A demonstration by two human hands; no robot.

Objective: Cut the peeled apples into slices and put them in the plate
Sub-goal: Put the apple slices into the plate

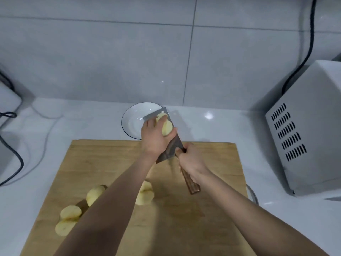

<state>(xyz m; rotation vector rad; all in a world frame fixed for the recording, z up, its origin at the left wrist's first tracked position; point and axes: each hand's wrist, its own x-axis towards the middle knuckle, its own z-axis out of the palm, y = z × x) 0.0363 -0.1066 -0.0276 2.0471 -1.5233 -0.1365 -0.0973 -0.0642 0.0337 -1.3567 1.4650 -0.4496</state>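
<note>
My right hand grips the wooden handle of a cleaver, whose broad blade is raised over the white plate beyond the cutting board. Pale yellow apple slices lie on the blade. My left hand presses against those slices, holding them to the blade. The plate looks empty where it shows. Peeled apple pieces remain on the board: one chunk at its centre, another left of my forearm, and two more near the left edge.
A grey appliance with vent slots stands at the right, a black cable running up the tiled wall behind it. Dark cables and a white device lie at the left of the white counter. A round rim peeks out beside the board's right edge.
</note>
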